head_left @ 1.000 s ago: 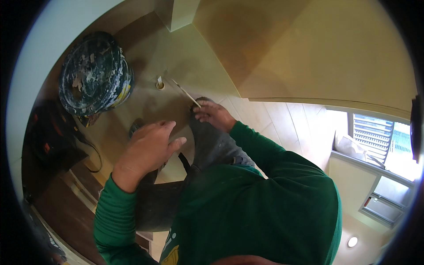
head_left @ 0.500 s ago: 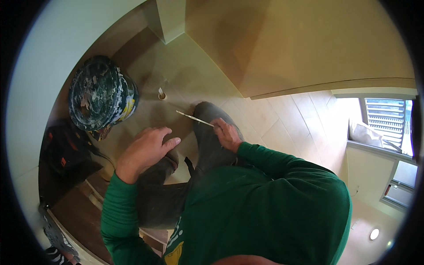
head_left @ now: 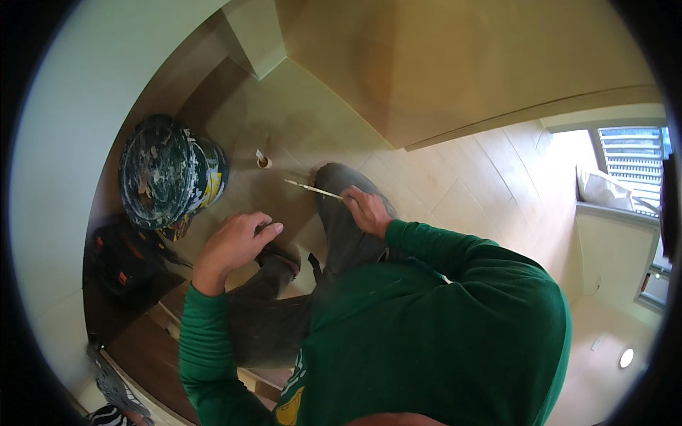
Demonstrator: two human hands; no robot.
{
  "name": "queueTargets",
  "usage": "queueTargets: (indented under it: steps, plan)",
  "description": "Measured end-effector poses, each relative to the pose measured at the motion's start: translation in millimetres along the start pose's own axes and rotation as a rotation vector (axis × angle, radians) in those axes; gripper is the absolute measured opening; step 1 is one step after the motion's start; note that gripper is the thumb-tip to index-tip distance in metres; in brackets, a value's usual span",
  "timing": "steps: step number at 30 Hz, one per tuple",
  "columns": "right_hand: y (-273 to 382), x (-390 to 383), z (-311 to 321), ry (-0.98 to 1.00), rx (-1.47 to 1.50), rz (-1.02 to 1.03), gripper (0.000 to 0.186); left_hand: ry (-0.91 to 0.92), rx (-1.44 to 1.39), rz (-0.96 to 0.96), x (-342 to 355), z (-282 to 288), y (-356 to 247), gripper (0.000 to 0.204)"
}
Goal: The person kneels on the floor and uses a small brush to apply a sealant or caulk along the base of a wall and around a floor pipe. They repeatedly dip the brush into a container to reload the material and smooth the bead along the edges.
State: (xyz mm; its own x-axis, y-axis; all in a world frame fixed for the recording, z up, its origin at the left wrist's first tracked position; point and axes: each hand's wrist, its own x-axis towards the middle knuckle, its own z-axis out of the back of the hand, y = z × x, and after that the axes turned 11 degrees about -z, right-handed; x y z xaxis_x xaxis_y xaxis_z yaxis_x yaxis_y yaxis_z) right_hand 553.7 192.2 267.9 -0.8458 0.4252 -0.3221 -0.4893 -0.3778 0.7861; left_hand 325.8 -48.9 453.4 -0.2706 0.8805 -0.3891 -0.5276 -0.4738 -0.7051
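Note:
In my right hand (head_left: pixel 366 211) is a thin whitish stick (head_left: pixel 316 189), like a slim paintbrush; its far end points left over the floor and too little shows to be sure of its kind. The fingers are closed round its near end, above my right leg. My left hand (head_left: pixel 238 241) hovers above the floor near my left foot, palm down, with loosely bent fingers and the thumb apart. Nothing shows in it. Beyond the stick's tip stands a small round cup (head_left: pixel 264 162) with a white piece poking out.
A paint-splattered dark bucket (head_left: pixel 158 174) stands at the left by the pale wall (head_left: pixel 53 206). Below it lies a black and orange tool bag or case (head_left: pixel 124 263). A tan panel (head_left: pixel 469 64) rises at the far right, with tiled floor (head_left: pixel 469 192) beneath its edge.
The view has shifted a little, so the bucket and bag sit slightly further right and lower. My right hand still holds the stick, and my left hand stays loosely bent.

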Motion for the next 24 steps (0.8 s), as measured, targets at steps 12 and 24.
queueTargets:
  steps: [12,24]
  plan:
    - [-1.0,2.3,-2.2,-0.003,0.054,-0.064,0.023,0.050,-0.023,0.071,9.3,-3.3,0.1,0.048]
    - [1.0,4.8,1.1,0.017,0.056,-0.077,0.024,0.053,0.023,0.058,10.2,-2.2,-5.9,0.048]
